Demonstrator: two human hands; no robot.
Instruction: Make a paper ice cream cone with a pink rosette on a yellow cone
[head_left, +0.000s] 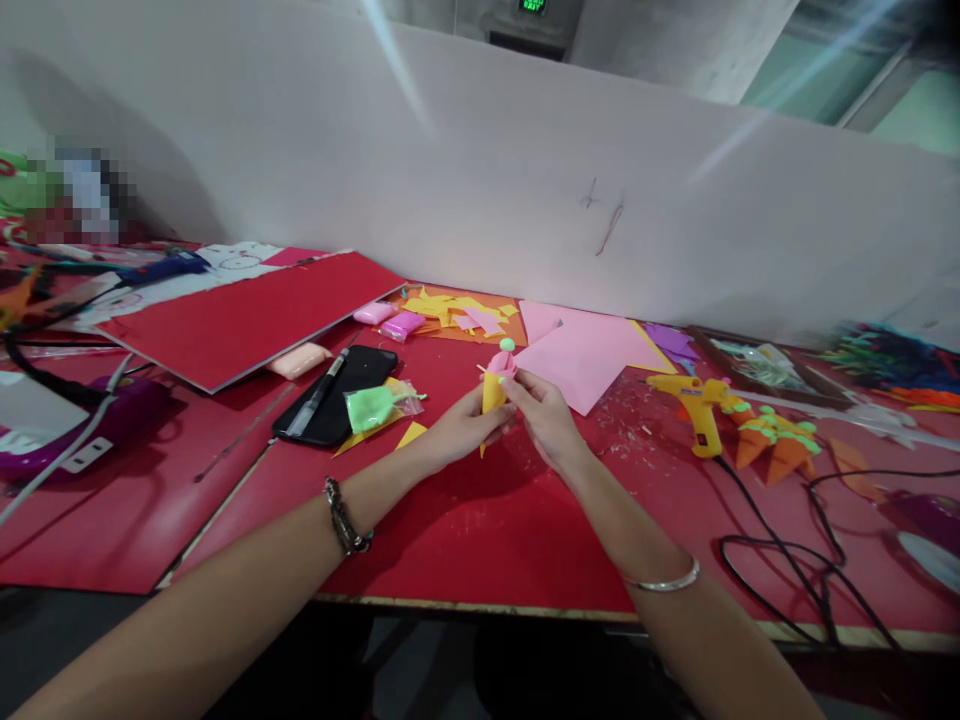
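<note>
Above the middle of the red table, my left hand (471,428) is closed round a small craft ice cream cone (493,394). It has a yellow paper cone, a pink clay top and a light green ball at the tip. My right hand (549,412) is closed too, its thumb and fingertips pinched against the upper side of the cone, where a small light green bit shows. A short pale stick-like piece pokes out at the left of the pink top. The fingers partly hide the cone's middle.
Left of my hands lie a black phone (367,368) with a pen and a bag of green clay (370,408). Pink paper (581,365) and yellow scraps (435,305) lie beyond. At right are a yellow glue gun (701,420), its looping cable and orange cones (776,445).
</note>
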